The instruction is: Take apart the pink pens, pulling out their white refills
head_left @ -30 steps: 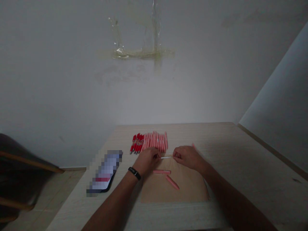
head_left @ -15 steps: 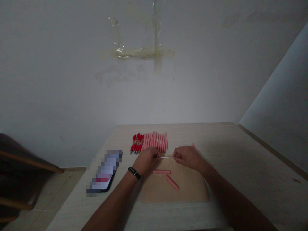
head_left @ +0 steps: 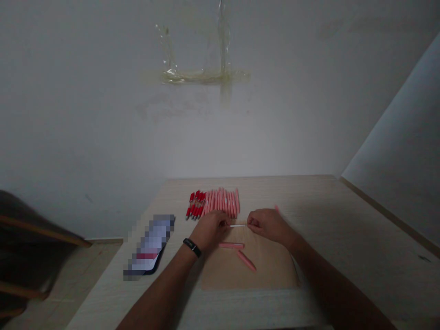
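A thin white pen refill [head_left: 237, 225] is stretched level between my two hands, above the far edge of a brown paper sheet [head_left: 268, 275]. My left hand [head_left: 213, 227], with a black band on its wrist, pinches the refill's left end. Closed fingers of my right hand [head_left: 266, 223] are at its other end, and the fingertips partly hide it. Below the hands, two pink pen barrel parts lie on the paper: one pink part [head_left: 231, 245] lies crosswise, the other pink part [head_left: 246, 260] slants down to the right.
Behind my left hand lies a row of several pink pens [head_left: 223, 201], with several red pens [head_left: 195, 206] at its left end. A phone [head_left: 151, 247], blurred out, lies left on the pale table [head_left: 309, 192]. A small pink piece [head_left: 277, 208] shows behind my right hand. The wall [head_left: 275, 114] stands behind.
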Demonstrator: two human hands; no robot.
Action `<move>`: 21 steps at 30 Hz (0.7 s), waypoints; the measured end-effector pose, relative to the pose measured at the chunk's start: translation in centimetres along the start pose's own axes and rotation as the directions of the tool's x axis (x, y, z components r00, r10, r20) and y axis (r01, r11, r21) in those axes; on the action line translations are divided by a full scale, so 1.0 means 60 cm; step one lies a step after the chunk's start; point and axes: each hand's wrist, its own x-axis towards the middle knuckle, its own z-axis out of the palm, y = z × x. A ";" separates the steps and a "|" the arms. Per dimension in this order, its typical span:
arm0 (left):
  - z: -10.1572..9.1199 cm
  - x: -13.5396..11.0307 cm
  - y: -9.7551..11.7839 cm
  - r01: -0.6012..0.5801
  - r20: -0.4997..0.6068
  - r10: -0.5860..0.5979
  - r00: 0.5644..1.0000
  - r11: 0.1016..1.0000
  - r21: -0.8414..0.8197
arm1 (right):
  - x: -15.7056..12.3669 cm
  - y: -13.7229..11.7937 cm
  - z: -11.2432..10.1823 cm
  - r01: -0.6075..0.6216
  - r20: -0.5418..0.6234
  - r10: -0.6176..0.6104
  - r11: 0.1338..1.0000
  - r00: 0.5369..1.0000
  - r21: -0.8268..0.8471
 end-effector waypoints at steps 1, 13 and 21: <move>0.000 0.000 0.001 -0.003 0.006 0.002 1.000 1.000 0.002 | 0.000 -0.001 0.001 0.006 -0.001 -0.006 1.000 1.000 0.005; 0.006 0.000 0.001 -0.025 0.027 0.026 0.999 0.999 -0.025 | 0.000 -0.008 0.011 0.035 -0.035 -0.034 0.999 0.999 0.036; 0.005 0.001 -0.007 0.022 -0.002 -0.022 1.000 1.000 -0.020 | -0.015 -0.026 0.005 0.183 0.126 -0.183 0.983 0.975 0.017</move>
